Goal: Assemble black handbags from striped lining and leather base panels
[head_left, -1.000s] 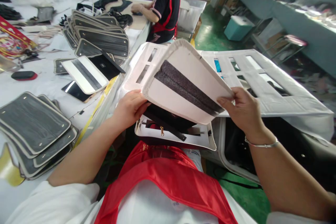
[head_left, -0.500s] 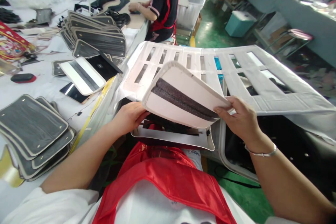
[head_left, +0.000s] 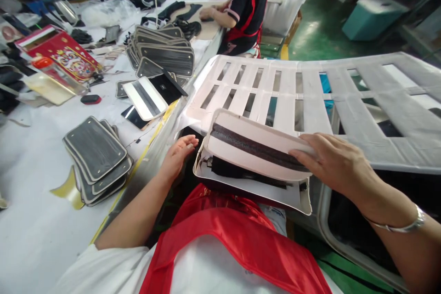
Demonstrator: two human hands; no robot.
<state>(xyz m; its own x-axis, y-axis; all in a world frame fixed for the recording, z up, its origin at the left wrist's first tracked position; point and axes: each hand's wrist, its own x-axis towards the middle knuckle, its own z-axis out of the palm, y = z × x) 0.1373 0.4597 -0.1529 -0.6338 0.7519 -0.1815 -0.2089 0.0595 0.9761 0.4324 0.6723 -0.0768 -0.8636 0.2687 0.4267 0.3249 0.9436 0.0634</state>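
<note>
A white panel with a dark stripe (head_left: 253, 143) and rounded corners lies tilted over the open top of a white-lined bag body (head_left: 253, 184) in front of my apron. My right hand (head_left: 330, 161) grips the panel's right end, thumb on the striped face and fingers over the far edge. Just left of the bag body, my left hand (head_left: 178, 158) is off the panel, its fingers loosely apart with nothing in them. Black material shows inside the bag body; the rest of its inside is covered by the panel.
Slotted white board (head_left: 310, 96) stretches behind the bag body. On the left table are a near stack of dark panels (head_left: 96, 149), a far stack of dark panels (head_left: 167, 57), a white striped panel (head_left: 145, 98) and a red box (head_left: 69, 53). A co-worker (head_left: 250, 9) sits beyond.
The striped panel has come down lower over the bag body. My left hand has let go of its left end, while my right hand keeps its grip. The view has turned left.
</note>
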